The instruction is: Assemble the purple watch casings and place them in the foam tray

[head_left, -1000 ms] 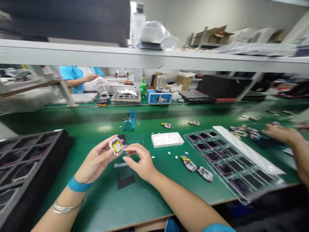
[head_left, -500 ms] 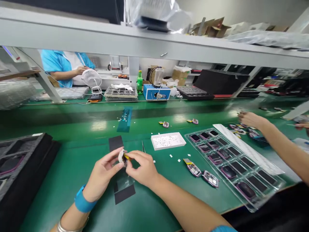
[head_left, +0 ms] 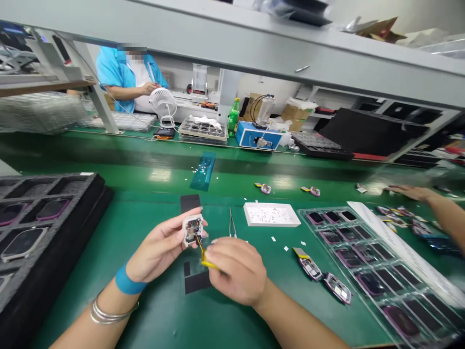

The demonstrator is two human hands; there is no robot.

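Observation:
My left hand (head_left: 160, 247) holds a small white-framed watch body (head_left: 193, 230) by its edges, its open side with bare circuitry facing me. A yellow-wrapped battery (head_left: 209, 260) hangs from it by a thin lead. The fingers of my right hand (head_left: 238, 269) are closed on that battery, just right of and below the watch body. Tweezers (head_left: 231, 224) lie on the bench beyond my right hand. Under and behind the hands are a dark strip (head_left: 198, 282) and a black card (head_left: 190, 202).
A white box (head_left: 272, 214) holds tiny pieces. Two opened watch bodies (head_left: 337, 288) lie to the right, beside a clear tray (head_left: 381, 276) of watch parts. A black foam tray (head_left: 69, 232) stands left. Another person's hand (head_left: 414, 192) reaches in from the right. An overhead shelf (head_left: 232, 36) spans the bench.
The watch body has turned its open side toward me. My right hand has drawn the battery down and away from it. The other person's hand has moved farther out over the bench.

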